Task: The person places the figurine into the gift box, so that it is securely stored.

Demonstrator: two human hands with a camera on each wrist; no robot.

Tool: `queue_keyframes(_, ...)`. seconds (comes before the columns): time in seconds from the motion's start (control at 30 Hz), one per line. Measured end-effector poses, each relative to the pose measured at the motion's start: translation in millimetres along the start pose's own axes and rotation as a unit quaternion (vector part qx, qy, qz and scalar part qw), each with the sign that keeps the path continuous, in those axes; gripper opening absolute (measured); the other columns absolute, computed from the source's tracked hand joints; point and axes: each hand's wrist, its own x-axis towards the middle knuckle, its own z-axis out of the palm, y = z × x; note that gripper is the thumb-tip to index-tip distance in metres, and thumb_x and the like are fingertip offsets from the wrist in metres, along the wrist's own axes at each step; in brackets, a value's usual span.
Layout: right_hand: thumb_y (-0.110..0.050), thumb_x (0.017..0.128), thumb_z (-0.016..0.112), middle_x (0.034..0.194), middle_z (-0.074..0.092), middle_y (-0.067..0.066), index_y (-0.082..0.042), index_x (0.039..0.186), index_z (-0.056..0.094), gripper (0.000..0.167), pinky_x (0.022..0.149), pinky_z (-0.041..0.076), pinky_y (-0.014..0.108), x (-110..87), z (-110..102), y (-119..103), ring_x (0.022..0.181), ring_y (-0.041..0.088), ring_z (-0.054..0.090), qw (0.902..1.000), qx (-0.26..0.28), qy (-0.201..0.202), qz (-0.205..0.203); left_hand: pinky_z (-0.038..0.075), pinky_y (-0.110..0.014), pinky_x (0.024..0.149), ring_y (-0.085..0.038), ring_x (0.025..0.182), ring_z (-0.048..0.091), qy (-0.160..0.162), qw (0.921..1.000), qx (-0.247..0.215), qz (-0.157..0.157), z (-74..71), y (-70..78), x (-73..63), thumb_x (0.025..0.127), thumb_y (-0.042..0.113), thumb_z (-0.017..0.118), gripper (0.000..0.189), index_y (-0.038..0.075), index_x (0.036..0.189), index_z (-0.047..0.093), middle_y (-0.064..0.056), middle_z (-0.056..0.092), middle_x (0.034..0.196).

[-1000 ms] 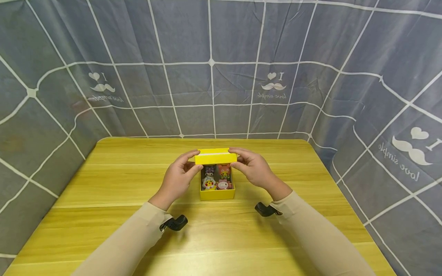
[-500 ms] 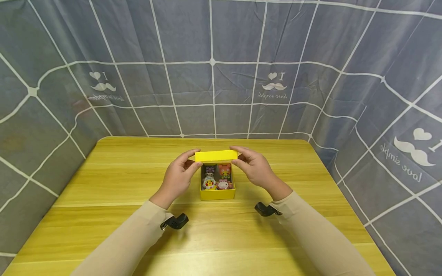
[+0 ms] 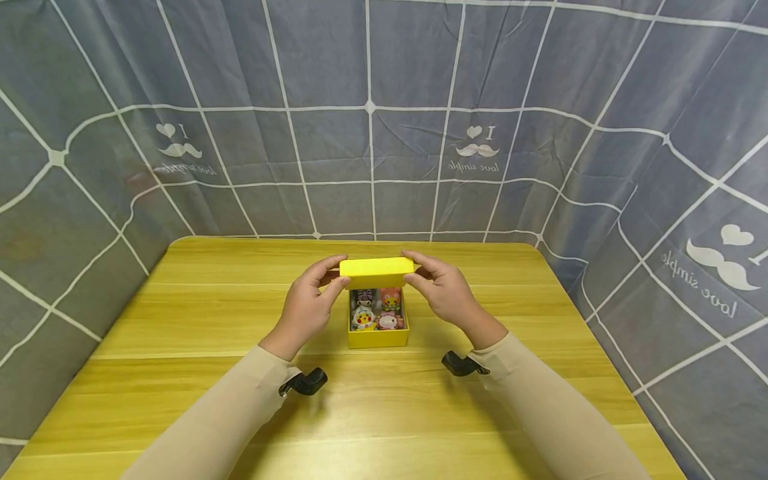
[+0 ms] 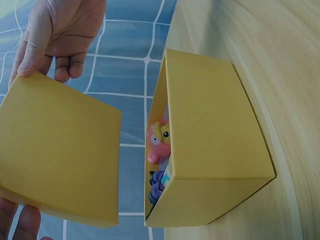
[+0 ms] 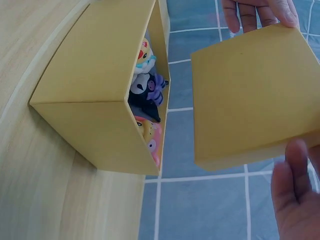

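Both hands hold a yellow box lid (image 3: 376,272) over the back part of an open yellow box (image 3: 377,341). My left hand (image 3: 305,303) pinches the lid's left end, thumb at the front and fingers behind. On the other end my right hand (image 3: 443,291) grips it the same way. A gap shows between lid and box in the left wrist view. Inside the box sit several small figurines: a yellow one in a white hood (image 3: 363,319), a pink-and-white one (image 3: 390,321), a pink bear (image 3: 391,299) and a purple-and-black one (image 3: 364,298).
The box stands on a wood-grain table (image 3: 384,413). A grey curtain (image 3: 336,147) with white grid lines hangs behind and at both sides. Each wrist carries a black camera mount, such as the left mount (image 3: 306,382).
The lid has tilted between the hands, so its top and front side now both show, and its front edge hangs lower than half a second ago. The box and figurines have stayed put.
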Motion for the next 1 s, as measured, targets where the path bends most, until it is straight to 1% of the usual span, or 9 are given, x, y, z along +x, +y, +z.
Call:
queue_keyframes(0.07,-0.019,0.105,0.067,0.116,0.073,0.012,-0.016,0.150,0.061,0.045,0.070,0.048,0.034,0.0,0.1,-0.3,0.100,0.027,0.065,1.0000,-0.004,0.005,0.001,0.055,-0.053,0.106,-0.029,0.126,0.065,0.001,1.0000,0.001,-0.001,0.0,0.1,0.4,0.106,0.025,0.065,0.044,0.019,0.150,0.060,-0.008,0.064,0.143)
queue_keyframes(0.2,-0.019,0.105,0.067,0.129,0.072,0.014,-0.015,0.151,0.061,0.046,0.086,0.056,0.044,-0.2,0.3,-0.2,0.113,0.030,0.067,1.0000,-0.003,0.006,0.005,0.056,-0.052,0.104,-0.029,0.124,0.065,-0.001,1.0000,0.002,-0.004,0.3,0.1,1.5,0.106,0.027,0.065,0.044,0.019,0.150,0.059,-0.008,0.064,0.142)
queue_keyframes(0.27,-0.020,0.105,0.067,0.136,0.071,0.014,-0.016,0.151,0.061,0.046,0.095,0.058,0.049,-0.2,0.3,0.2,0.119,0.031,0.067,0.9999,0.000,0.009,0.008,0.055,-0.052,0.105,-0.030,0.126,0.064,-0.003,1.0000,0.005,-0.004,0.4,-0.1,2.2,0.107,0.027,0.064,0.045,0.019,0.151,0.058,-0.009,0.064,0.142)
queue_keyframes(0.37,-0.021,0.105,0.067,0.141,0.069,0.014,-0.016,0.151,0.061,0.046,0.101,0.057,0.053,0.0,0.0,0.7,0.123,0.033,0.067,0.9998,0.002,0.014,0.011,0.053,-0.054,0.108,-0.031,0.131,0.062,-0.007,0.9999,0.005,-0.004,0.5,-0.8,3.3,0.107,0.028,0.063,0.046,0.019,0.152,0.057,-0.010,0.063,0.142)
queue_keyframes(0.47,-0.021,0.105,0.067,0.143,0.068,0.015,-0.016,0.151,0.061,0.046,0.102,0.057,0.053,0.3,-0.1,1.0,0.125,0.033,0.068,0.9997,0.010,0.016,0.016,0.053,-0.054,0.109,-0.031,0.133,0.062,-0.012,0.9999,0.003,-0.005,0.2,-1.2,4.0,0.108,0.027,0.063,0.046,0.020,0.153,0.056,-0.010,0.064,0.141)
queue_keyframes(0.73,-0.019,0.106,0.065,0.142,0.067,0.017,-0.013,0.152,0.059,0.047,0.098,0.060,0.045,0.0,0.3,-0.4,0.122,0.031,0.069,0.9991,0.033,0.018,0.017,0.054,-0.052,0.109,-0.030,0.130,0.063,-0.011,0.9999,0.000,0.009,0.7,-2.1,4.5,0.108,0.022,0.061,0.045,0.019,0.153,0.056,-0.010,0.065,0.139)
queue_keyframes(0.83,-0.018,0.106,0.065,0.140,0.068,0.017,-0.011,0.151,0.059,0.046,0.097,0.060,0.040,0.4,0.5,-1.2,0.120,0.031,0.070,0.9985,0.049,0.020,0.016,0.053,-0.051,0.110,-0.029,0.128,0.064,-0.009,0.9999,-0.002,0.013,1.4,-2.6,4.8,0.109,0.021,0.060,0.044,0.019,0.153,0.057,-0.009,0.065,0.140)
queue_keyframes(0.93,-0.017,0.106,0.065,0.141,0.068,0.016,-0.010,0.150,0.061,0.044,0.094,0.060,0.031,0.6,0.8,-1.4,0.119,0.029,0.071,0.9980,0.058,0.023,0.012,0.053,-0.051,0.110,-0.028,0.127,0.064,-0.009,0.9999,-0.001,0.015,1.7,-3.1,5.1,0.109,0.020,0.060,0.044,0.019,0.153,0.057,-0.009,0.065,0.141)
queue_keyframes(1.0,-0.017,0.106,0.065,0.140,0.069,0.015,-0.010,0.149,0.061,0.043,0.087,0.058,0.025,0.8,1.4,-1.1,0.112,0.026,0.071,0.9978,0.059,0.027,0.012,0.053,-0.052,0.111,-0.028,0.127,0.064,-0.008,0.9999,-0.001,0.013,1.7,-2.7,5.2,0.109,0.021,0.060,0.044,0.019,0.153,0.057,-0.009,0.065,0.140)
